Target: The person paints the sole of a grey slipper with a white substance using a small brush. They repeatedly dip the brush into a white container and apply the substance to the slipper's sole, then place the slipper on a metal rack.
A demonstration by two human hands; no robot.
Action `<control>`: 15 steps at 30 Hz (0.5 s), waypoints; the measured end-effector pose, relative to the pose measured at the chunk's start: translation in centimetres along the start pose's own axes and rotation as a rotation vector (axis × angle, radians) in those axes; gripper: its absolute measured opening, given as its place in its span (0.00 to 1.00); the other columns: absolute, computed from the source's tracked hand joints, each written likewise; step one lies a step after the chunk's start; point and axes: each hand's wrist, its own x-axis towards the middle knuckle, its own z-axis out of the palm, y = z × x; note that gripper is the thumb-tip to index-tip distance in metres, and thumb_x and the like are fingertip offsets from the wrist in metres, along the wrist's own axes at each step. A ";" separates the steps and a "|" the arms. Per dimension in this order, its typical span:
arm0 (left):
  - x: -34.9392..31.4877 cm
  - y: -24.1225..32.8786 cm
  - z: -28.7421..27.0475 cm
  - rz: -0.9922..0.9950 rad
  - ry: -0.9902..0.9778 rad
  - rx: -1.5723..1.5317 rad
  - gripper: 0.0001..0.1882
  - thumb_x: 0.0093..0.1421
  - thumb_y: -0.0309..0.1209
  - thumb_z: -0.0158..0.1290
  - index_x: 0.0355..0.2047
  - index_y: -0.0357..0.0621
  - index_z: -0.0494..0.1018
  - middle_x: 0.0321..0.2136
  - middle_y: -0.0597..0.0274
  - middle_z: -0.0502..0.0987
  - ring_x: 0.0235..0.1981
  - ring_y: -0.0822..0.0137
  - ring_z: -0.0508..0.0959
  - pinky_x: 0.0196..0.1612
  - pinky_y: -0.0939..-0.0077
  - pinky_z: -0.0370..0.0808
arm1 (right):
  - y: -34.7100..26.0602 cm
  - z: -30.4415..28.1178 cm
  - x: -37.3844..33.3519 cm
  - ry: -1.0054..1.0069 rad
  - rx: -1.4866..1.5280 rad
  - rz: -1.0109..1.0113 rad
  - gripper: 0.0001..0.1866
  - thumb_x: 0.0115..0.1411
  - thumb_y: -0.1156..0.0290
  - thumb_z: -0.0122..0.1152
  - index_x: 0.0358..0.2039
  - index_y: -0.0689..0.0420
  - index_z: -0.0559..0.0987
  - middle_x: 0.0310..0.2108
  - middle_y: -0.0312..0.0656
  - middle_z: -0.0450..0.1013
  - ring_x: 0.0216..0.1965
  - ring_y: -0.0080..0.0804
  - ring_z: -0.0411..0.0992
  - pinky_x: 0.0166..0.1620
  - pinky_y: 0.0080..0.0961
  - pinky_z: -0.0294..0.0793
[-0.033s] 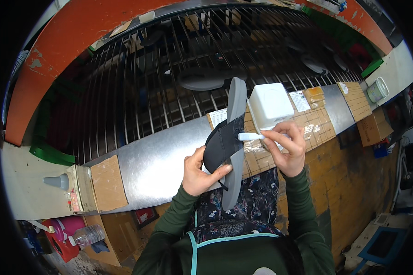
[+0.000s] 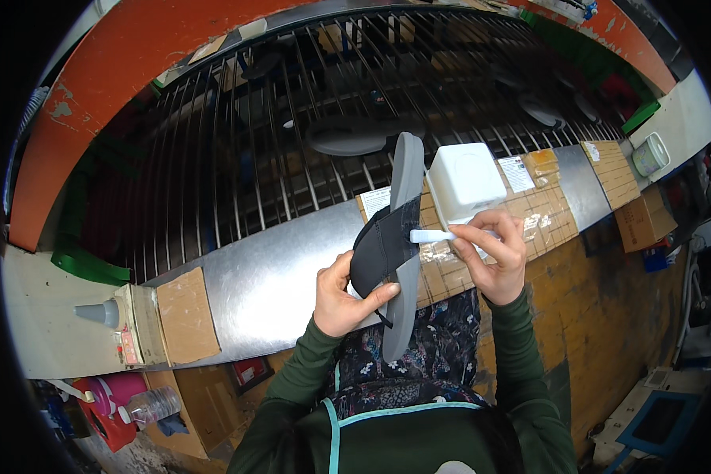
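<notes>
View taken from the wearer's head, left unit of a side-by-side fisheye pair. Lens faces steeply down and forward. The torso (image 2: 419,438) and sleeved forearms (image 2: 520,355) enter at the lower edge, at close range. The left hand (image 2: 341,300) and right hand (image 2: 498,257) register near mid-frame, also close. Metal counter (image 2: 268,276) crosses behind them; barred rack (image 2: 312,189) extends farther off. Orange frame (image 2: 103,95) bends along the upper rim; black corners bound the circular field.

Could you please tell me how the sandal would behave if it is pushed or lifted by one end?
The sandal is probably fairly stiff: its thick grey sole extends nearly straight beyond the left hand. The black strap, fabric-like and arched, would probably give when pressed.
</notes>
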 end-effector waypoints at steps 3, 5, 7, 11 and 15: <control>0.2 0.1 0.1 0.034 0.023 -0.004 0.23 0.49 0.32 0.69 0.43 0.33 0.75 0.33 0.59 0.81 0.34 0.71 0.80 0.41 0.77 0.76 | 0.0 0.0 0.0 -0.006 0.020 -0.003 0.12 0.48 0.73 0.71 0.36 0.51 0.85 0.30 0.31 0.73 0.29 0.24 0.67 0.39 0.26 0.54; 0.4 0.2 0.1 0.013 0.028 -0.020 0.23 0.49 0.32 0.69 0.42 0.33 0.75 0.32 0.59 0.81 0.34 0.72 0.80 0.41 0.77 0.76 | 0.0 0.0 0.0 -0.013 0.029 -0.004 0.11 0.49 0.73 0.71 0.36 0.51 0.85 0.30 0.32 0.73 0.29 0.23 0.67 0.39 0.26 0.54; 0.4 0.4 0.0 -0.003 0.018 -0.024 0.22 0.50 0.32 0.69 0.42 0.34 0.75 0.32 0.60 0.81 0.33 0.72 0.80 0.40 0.78 0.76 | 0.0 0.0 0.0 -0.022 0.024 -0.004 0.11 0.49 0.73 0.71 0.36 0.51 0.85 0.30 0.32 0.73 0.29 0.23 0.67 0.39 0.26 0.54; 0.6 0.6 -0.4 -0.015 -0.003 -0.023 0.21 0.50 0.30 0.68 0.42 0.34 0.74 0.32 0.60 0.81 0.33 0.73 0.80 0.40 0.79 0.76 | 0.0 0.0 -0.2 -0.033 0.065 0.014 0.11 0.49 0.73 0.70 0.35 0.51 0.85 0.31 0.32 0.73 0.29 0.23 0.67 0.39 0.26 0.54; 0.7 0.6 -0.4 -0.015 0.011 -0.084 0.21 0.50 0.29 0.68 0.42 0.35 0.74 0.33 0.61 0.81 0.33 0.74 0.79 0.39 0.79 0.75 | 0.0 0.2 -0.3 -0.038 0.103 0.034 0.11 0.49 0.73 0.71 0.35 0.51 0.85 0.31 0.32 0.73 0.29 0.23 0.67 0.39 0.26 0.55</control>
